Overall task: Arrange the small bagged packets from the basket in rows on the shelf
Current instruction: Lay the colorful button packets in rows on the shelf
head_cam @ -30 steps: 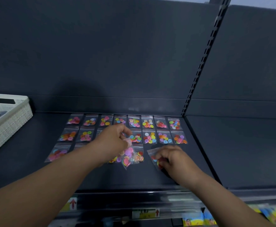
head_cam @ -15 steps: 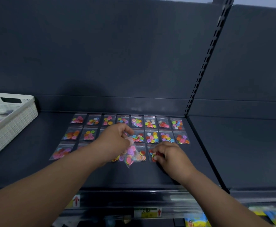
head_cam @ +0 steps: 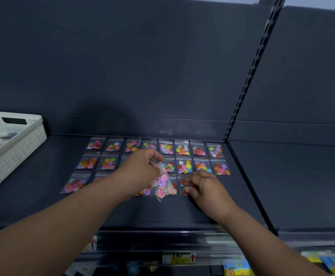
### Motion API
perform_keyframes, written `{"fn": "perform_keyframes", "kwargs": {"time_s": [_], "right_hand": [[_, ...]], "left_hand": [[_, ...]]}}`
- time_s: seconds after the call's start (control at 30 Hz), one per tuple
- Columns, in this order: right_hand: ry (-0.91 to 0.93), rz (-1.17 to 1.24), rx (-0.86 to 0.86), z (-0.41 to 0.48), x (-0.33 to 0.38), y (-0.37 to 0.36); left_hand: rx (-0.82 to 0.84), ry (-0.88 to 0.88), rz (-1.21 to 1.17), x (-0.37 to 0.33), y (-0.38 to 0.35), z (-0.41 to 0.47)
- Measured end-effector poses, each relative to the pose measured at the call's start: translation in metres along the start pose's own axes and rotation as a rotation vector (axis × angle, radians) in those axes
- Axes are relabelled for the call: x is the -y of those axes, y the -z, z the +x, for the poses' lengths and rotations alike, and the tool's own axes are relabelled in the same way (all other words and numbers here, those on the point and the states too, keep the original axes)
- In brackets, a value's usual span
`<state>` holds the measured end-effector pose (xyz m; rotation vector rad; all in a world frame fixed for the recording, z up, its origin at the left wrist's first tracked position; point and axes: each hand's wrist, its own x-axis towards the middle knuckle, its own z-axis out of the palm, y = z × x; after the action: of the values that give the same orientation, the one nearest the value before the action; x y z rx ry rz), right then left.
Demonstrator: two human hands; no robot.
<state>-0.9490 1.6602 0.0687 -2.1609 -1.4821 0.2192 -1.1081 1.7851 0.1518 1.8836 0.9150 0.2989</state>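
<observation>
Here, my left hand (head_cam: 140, 168) pinched spare packets (head_cam: 161, 184) just left of my right hand (head_cam: 204, 186) — which gripped one packet (head_cam: 182, 183) on the shelf (head_cam: 182, 212).

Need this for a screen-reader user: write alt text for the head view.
A person's left hand holds a clutch of clear packets of coloured buttons above a dark shelf, while the right hand pinches one packet lying in the front row. Two rows of packets lie behind, and a white basket stands at left.
</observation>
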Motion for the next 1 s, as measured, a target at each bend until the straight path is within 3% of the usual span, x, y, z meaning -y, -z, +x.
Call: {"fn": "perform_keyframes", "kwargs": {"time_s": [0.1,0.17,0.3,0.37,0.43,0.57,0.77,0.9,1.0], "right_hand": [[-0.059,0.141,-0.053,0.001,0.008,0.009],[-0.13,0.359,-0.096,0.001,0.022,0.021],[-0.246,0.852,0.093,0.002,0.048,0.048],[-0.277,0.915,0.183,0.0,0.049,0.052],[-0.313,0.926,0.17,-0.002,0.042,0.054],[-0.447,0.84,-0.011,-0.005,0.007,0.065],[-0.605,0.692,-0.056,-0.017,-0.029,0.061],[-0.489,0.129,-0.103,-0.026,-0.036,0.056],[-0.288,-0.045,-0.126,-0.032,-0.039,0.051]], "left_hand": [[0.013,-0.014,-0.001,-0.003,-0.001,0.0],[0.022,-0.027,-0.015,-0.006,-0.004,0.001],[0.028,-0.08,-0.061,-0.015,-0.016,0.005],[0.04,-0.111,-0.108,-0.02,-0.023,0.005],[0.031,-0.146,-0.124,-0.024,-0.031,0.007],[0.009,-0.182,-0.007,-0.021,-0.04,0.01],[0.158,-0.393,0.561,-0.007,-0.057,0.007],[0.249,-0.514,0.785,0.004,-0.07,0.012],[0.291,-0.528,0.846,0.01,-0.074,0.015]]}}
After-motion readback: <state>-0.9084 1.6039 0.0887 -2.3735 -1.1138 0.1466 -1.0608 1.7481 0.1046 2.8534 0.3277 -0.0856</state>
